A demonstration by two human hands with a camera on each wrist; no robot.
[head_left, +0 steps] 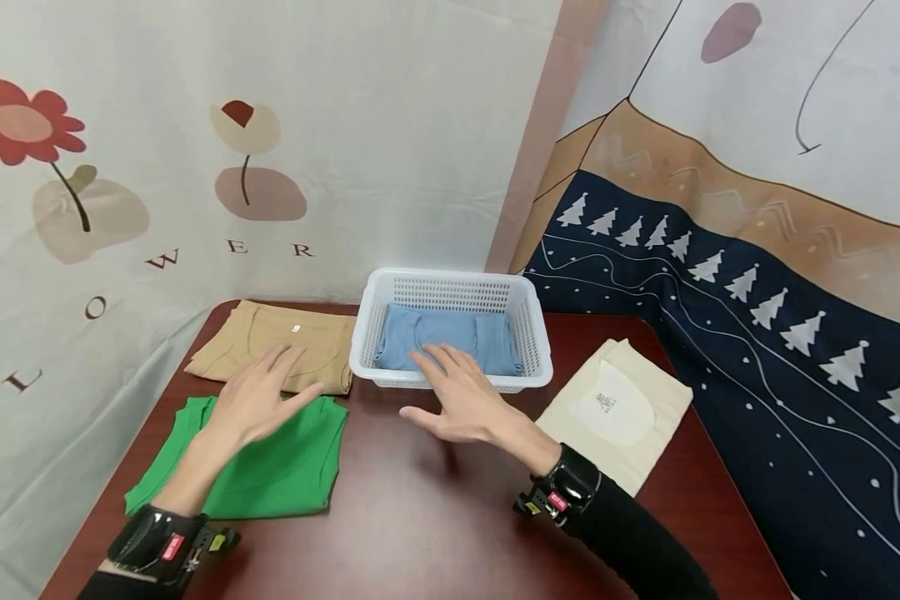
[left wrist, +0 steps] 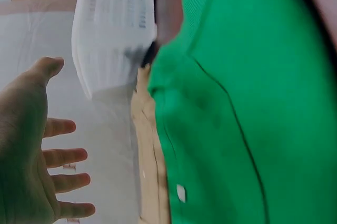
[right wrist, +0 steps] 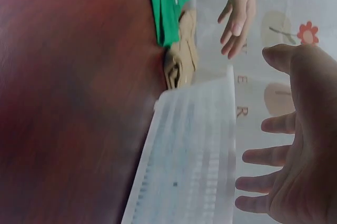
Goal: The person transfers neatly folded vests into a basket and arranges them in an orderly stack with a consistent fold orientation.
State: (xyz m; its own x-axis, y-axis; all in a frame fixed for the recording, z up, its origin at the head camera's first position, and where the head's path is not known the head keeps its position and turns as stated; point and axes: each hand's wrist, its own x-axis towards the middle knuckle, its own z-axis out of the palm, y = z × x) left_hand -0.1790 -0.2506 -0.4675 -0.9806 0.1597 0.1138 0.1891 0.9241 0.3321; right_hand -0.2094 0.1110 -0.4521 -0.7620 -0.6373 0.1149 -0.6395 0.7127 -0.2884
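My left hand [head_left: 253, 402] hovers above the green folded garment [head_left: 285, 467] and near the tan folded garment [head_left: 300, 333], fingers spread and straight, holding nothing. In the left wrist view its palm [left wrist: 23, 145] is bare. My right hand [head_left: 461, 396] hangs over the front rim of the white plastic basket [head_left: 450, 282], fingers extended and nothing in them. A folded blue garment [head_left: 450, 329] lies inside the basket. At the right, a cream folded garment [head_left: 652, 442] with a pale printed patch rests on the table. The right wrist view shows the right hand [right wrist: 295, 155] apart from the basket wall.
Everything rests on a dark red-brown table [head_left: 420, 533]. A pale curtain with flower prints [head_left: 390, 133] hangs behind it. On the right, a navy cloth with white trees [head_left: 795, 400] falls beside the table's edge.
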